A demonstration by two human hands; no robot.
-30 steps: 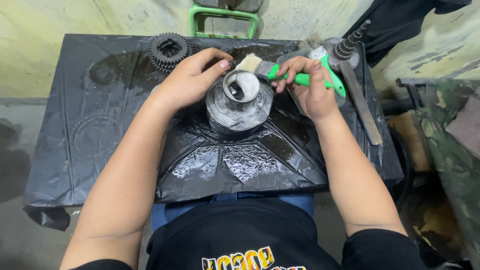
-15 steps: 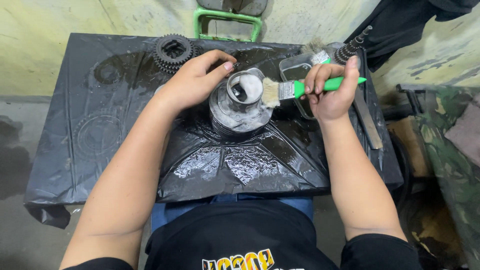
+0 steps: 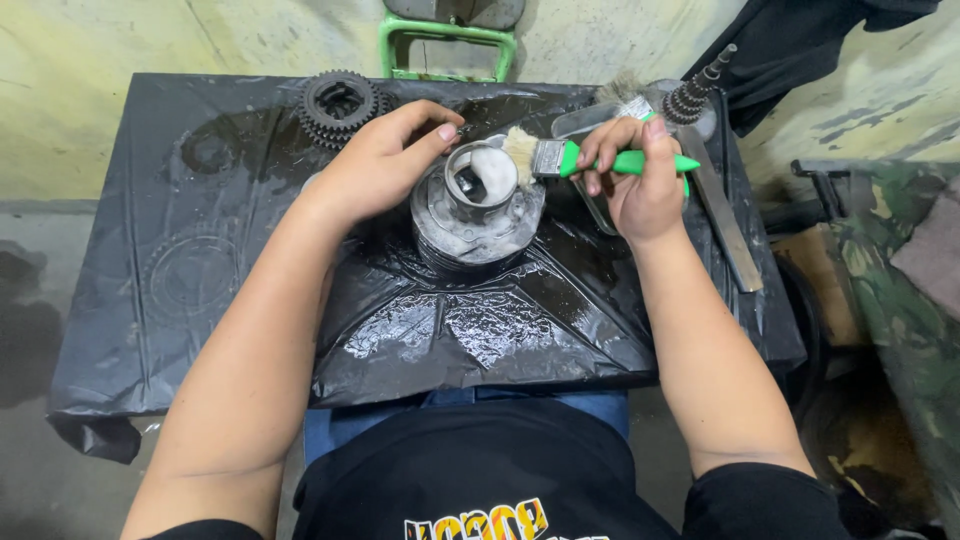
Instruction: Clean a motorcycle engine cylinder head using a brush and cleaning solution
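A grey metal cylinder part (image 3: 478, 215) with fins stands on a wet black plastic sheet (image 3: 480, 320) in front of me. My left hand (image 3: 385, 160) rests against its left side, fingers reaching to the top rim. My right hand (image 3: 635, 175) grips the green handle of a paintbrush (image 3: 560, 157). The brush lies level, and its pale bristles touch the right edge of the cylinder's open top.
A dark stacked gear (image 3: 340, 103) lies at the back left of the sheet. A second brush, a clear container (image 3: 585, 125), a coiled spring rod (image 3: 700, 90) and a long flat metal bar (image 3: 725, 225) sit at the back right. A green metal frame (image 3: 445, 40) stands behind.
My right hand has turned the brush from pointing up and left to lying level, with the bristles now at the cylinder's top rim. My left hand has stayed on the cylinder.
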